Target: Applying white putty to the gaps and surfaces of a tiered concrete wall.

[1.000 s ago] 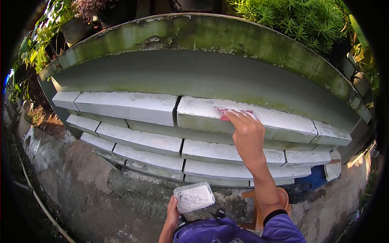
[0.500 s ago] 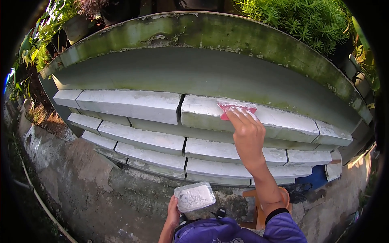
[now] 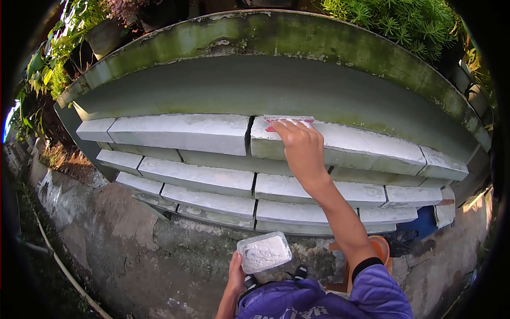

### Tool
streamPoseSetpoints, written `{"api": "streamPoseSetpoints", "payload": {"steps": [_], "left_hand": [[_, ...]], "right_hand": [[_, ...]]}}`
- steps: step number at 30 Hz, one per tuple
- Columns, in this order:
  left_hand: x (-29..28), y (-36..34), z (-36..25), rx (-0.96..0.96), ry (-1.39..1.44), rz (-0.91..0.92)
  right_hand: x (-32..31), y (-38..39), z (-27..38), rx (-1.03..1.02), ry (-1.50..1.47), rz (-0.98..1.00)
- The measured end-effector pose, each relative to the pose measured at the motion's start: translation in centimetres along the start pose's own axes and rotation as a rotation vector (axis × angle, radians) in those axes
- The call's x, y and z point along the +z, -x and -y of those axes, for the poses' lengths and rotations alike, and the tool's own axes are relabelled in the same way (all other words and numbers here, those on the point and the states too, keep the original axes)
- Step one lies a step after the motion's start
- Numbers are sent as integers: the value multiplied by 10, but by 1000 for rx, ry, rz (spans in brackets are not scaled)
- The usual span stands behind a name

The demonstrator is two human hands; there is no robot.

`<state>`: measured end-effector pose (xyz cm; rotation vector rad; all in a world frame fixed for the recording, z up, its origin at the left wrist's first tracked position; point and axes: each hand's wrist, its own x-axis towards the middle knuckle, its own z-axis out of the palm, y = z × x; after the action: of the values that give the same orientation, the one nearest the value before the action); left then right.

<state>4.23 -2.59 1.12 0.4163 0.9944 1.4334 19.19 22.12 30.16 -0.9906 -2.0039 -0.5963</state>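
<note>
Scraper (image 3: 288,118), red and smeared white, sits pinched in the right grip (image 3: 303,146) at the top ledge (image 3: 372,144), while the left grip (image 3: 236,270) holds a rectangular tub (image 3: 273,266) of white paste (image 3: 264,252).

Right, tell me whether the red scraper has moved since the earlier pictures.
Yes: the red scraper, in the right hand, has moved left, closer to the dark gap between the top blocks.
</note>
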Motion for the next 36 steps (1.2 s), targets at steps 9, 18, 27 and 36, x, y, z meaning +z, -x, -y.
{"api": "streamPoseSetpoints", "payload": {"steps": [9,18,27,36], "left_hand": [[-20,5,-9,21,-1,12],[-34,5,-14,16,-13,25],[-45,3,-17,10,-25,50],[-48,2,-22,-6,5,36]], "right_hand": [[42,-10,11,-64,79,7],[11,-12,6,65,-60,-88],[-4,10,6,118,9,-55],[1,13,8,130,-17,15]]}}
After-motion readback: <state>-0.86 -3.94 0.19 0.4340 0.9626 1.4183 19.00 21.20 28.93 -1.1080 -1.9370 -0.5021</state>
